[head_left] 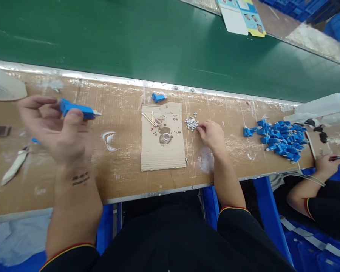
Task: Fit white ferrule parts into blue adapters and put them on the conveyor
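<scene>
My left hand is raised over the left part of the bench, with a small blue plastic part held between thumb and fingers. A pale tip on that part points right. My right hand rests at the right edge of a little heap of small grey pieces, thumb and forefinger pressed together. Whether a piece is between those fingertips I cannot make out. Left of the heap lies a stained cardboard sheet, bearing cotton swabs and a small clear round dish. Another blue part lies just behind the cardboard.
A pile of blue parts lies on the bench at right. Beyond it are a co-worker's hand and a translucent container. A white-handled tool lies at left. Behind the bench's metal edge runs a green surface.
</scene>
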Demonstrator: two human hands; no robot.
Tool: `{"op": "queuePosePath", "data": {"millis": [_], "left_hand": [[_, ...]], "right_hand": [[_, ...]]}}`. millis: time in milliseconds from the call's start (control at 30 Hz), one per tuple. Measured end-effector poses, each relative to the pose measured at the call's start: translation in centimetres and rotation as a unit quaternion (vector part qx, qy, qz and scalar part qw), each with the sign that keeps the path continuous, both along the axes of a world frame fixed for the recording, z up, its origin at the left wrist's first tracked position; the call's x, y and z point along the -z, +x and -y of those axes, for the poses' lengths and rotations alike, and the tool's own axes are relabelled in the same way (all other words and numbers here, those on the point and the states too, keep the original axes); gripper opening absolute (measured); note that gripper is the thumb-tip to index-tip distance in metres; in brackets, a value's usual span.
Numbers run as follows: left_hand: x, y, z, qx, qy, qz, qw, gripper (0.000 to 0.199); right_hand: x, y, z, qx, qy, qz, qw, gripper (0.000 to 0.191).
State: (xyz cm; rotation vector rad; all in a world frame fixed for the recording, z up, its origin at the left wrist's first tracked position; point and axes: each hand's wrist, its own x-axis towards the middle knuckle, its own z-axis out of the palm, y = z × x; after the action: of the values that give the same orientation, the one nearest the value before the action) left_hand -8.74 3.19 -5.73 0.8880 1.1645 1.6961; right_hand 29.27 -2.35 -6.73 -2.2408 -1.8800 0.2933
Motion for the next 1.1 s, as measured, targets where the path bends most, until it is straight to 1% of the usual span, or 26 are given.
{"op": "queuePosePath", "data": {"millis": [33, 67, 100, 167, 233, 300, 333, 400, 467, 567, 667, 767, 933, 1033, 1100], "left_hand": [[-0.7, 1.1, 0.7, -0.015, 0.052, 0.029, 0.998, 0.063], [-1.3, 2.1, 1.4, 0.012, 0.052, 0.053, 0.997, 0.053], [-1.8, 3.0, 2.1, 0.059, 0.034, 0.075, 0.995, 0.045], [-2.2, 4.7, 3.5, 0.158, 0.001, 0.106, 0.982, 0.028], [-2.0, 6.1, 4.6, 0.257, 0.001, 0.121, 0.959, 0.017], [-1.3, 7.3, 5.5, 0.355, 0.016, 0.12, 0.927, 0.014], [-0.9, 7.7, 5.9, 0.394, 0.018, 0.116, 0.911, 0.015], [-0.5, 8.4, 6.5, 0.44, 0.002, 0.096, 0.893, 0.023], [-0.5, 8.8, 6.9, 0.443, -0.033, 0.066, 0.893, 0.03], [-0.9, 9.0, 7.1, 0.416, -0.081, 0.022, 0.906, 0.037], [-1.2, 8.9, 7.1, 0.394, -0.096, 0.003, 0.914, 0.036], [-1.2, 8.8, 7.0, 0.395, -0.099, 0.01, 0.913, 0.032], [-1.1, 8.7, 6.9, 0.416, -0.095, 0.029, 0.904, 0.031], [-1.2, 8.5, 7.0, 0.429, -0.084, 0.016, 0.899, 0.029], [-1.0, 8.4, 7.1, 0.438, -0.069, 0.004, 0.896, 0.028]], "right_hand": [[-0.4, -0.1, 0.2, -0.002, 0.015, -0.027, 1.0, 0.017], [-0.9, -0.2, 0.5, -0.007, 0.04, -0.067, 0.997, 0.016], [-1.5, -0.6, 0.9, -0.017, 0.071, -0.12, 0.99, 0.015], [-3.0, -1.9, 1.9, -0.053, 0.137, -0.236, 0.961, 0.013], [-4.6, -3.8, 2.8, -0.108, 0.18, -0.321, 0.924, 0.009], [-5.6, -5.9, 3.4, -0.169, 0.201, -0.364, 0.894, 0.003], [-5.8, -7.0, 3.6, -0.193, 0.212, -0.376, 0.881, 0.004], [-5.5, -8.7, 3.7, -0.22, 0.238, -0.388, 0.863, 0.01], [-4.6, -9.9, 3.8, -0.234, 0.267, -0.376, 0.856, 0.018], [-3.4, -10.9, 3.8, -0.275, 0.312, -0.316, 0.853, 0.038], [-3.2, -11.2, 3.9, -0.32, 0.347, -0.25, 0.846, 0.053], [-3.3, -11.2, 3.7, -0.332, 0.362, -0.232, 0.839, 0.055], [-2.6, -11.1, 3.7, -0.325, 0.342, -0.324, 0.82, 0.048], [-2.2, -11.2, 3.8, -0.296, 0.316, -0.392, 0.812, 0.044], [-2.3, -11.2, 3.8, -0.276, 0.296, -0.446, 0.798, 0.043]]}}
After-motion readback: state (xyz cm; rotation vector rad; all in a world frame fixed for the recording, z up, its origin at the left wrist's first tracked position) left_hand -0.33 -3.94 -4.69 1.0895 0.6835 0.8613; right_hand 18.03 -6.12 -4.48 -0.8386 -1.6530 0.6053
